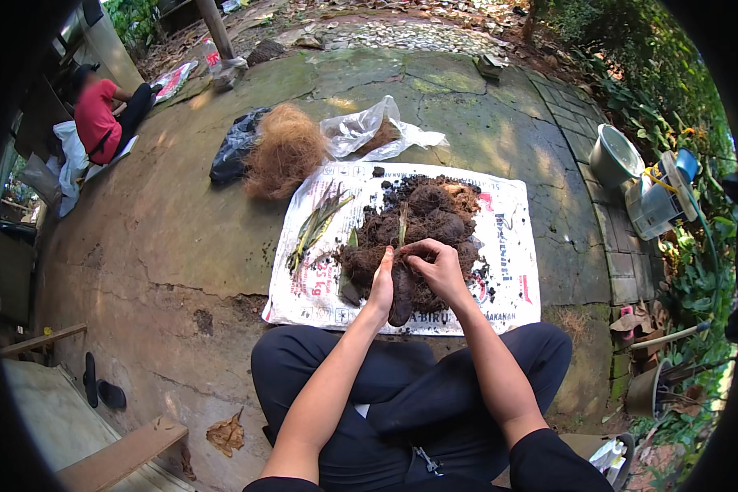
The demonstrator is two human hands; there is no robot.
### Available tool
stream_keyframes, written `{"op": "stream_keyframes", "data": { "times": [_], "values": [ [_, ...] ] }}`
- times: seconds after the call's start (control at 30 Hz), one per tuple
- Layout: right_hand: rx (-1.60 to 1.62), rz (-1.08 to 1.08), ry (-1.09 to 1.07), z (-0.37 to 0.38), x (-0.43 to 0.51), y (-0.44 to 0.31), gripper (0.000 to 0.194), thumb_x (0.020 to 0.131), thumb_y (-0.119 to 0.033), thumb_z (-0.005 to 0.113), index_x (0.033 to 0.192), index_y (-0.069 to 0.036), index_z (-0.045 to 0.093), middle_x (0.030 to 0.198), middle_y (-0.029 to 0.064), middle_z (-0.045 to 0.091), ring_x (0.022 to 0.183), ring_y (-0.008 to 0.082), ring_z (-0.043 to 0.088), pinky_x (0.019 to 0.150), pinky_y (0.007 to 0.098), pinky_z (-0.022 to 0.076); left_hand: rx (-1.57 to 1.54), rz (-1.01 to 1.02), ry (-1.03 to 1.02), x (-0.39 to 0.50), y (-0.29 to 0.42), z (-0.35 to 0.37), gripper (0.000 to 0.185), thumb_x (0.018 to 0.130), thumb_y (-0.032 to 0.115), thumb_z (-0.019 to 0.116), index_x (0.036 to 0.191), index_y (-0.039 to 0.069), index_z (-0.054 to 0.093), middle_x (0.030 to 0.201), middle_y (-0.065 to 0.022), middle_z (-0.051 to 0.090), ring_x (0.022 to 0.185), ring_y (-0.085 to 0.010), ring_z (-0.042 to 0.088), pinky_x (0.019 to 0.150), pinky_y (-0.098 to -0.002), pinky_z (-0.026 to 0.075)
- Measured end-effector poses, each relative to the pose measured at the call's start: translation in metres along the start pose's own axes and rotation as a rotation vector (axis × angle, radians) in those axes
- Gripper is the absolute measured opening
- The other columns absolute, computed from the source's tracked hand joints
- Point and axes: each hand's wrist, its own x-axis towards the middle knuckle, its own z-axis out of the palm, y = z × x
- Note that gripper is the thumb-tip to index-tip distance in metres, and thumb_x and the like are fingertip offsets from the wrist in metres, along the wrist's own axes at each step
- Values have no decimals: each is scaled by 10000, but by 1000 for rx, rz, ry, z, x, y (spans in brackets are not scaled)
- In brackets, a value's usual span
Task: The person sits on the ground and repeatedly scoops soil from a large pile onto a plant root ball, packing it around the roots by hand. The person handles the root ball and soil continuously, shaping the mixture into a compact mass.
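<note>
My left hand (pixel 381 288) holds a dark, elongated fibre-wrapped root ball (pixel 401 302) by its side. A narrow upright green leaf (pixel 403 224) rises from the ball's far end. With bent fingers, my right hand (pixel 438 269) pinches at the upper end of the same ball, near the leaf's base. Just beyond both hands lies a pile of brown fibre-covered balls (pixel 440 224) with dark loose soil around it. Everything rests on a flattened white printed sack (pixel 507 246). Several striped pointed leaves (pixel 320 224) lie on the sack's left part.
Past the sack are a heap of tan coconut fibre (pixel 288 150), a black plastic bag (pixel 237 144) and a clear plastic bag (pixel 369 126). Buckets (pixel 615 157) stand at right. A person in a red shirt (pixel 98 117) sits far left. Wooden planks (pixel 123 452) lie at lower left.
</note>
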Motion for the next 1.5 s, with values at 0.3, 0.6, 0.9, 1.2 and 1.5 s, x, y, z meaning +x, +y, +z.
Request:
{"op": "stream_keyframes", "data": {
  "times": [0.3, 0.6, 0.9, 1.2, 1.5],
  "values": [
    [-251, -110, 8, 0, -5, -15, 161, 712, -48, 682, 872, -43, 702, 844, 115, 659, 787, 272, 644, 722, 334, 516, 57, 28, 43, 10, -12, -11, 523, 981, 449, 358, 1256, 22, 482, 1188, -39, 532, 1091, -109, 470, 981, -257, 325],
    [-333, -261, -80, -2, -13, -11, 284, 717, -94, 653, 999, -61, 669, 945, 132, 597, 935, 301, 585, 837, 350, 478, 207, 206, 168, -2, -4, -4, 407, 971, 413, 427, 1082, 47, 566, 1033, -12, 552, 1007, -91, 460, 930, -252, 334],
    [271, 500, -107, 3, -8, 0, 429, 915, -242, 567, 1286, -53, 466, 1135, 50, 589, 1027, 136, 557, 821, 270, 460, 181, 185, 274, -10, 16, 4, 322, 932, 351, 529, 1007, 39, 559, 856, -7, 557, 732, -94, 535, 699, -247, 450],
    [554, 617, -483, 11, -22, -5, 515, 855, -293, 657, 1268, -71, 444, 1025, 42, 596, 851, 93, 585, 653, 238, 495, 677, 428, 402, -16, 36, 12, 449, 903, 442, 525, 1076, 28, 505, 997, -44, 537, 913, -124, 500, 825, -274, 412],
    [-64, 239, -112, -3, -35, -33, 553, 709, -182, 742, 1168, 34, 522, 938, 139, 652, 838, 169, 633, 750, 299, 507, 421, 250, 121, -11, 62, 32, 223, 905, 253, 560, 994, 57, 503, 861, -84, 622, 790, -156, 610, 738, -297, 503]
  ]
}}
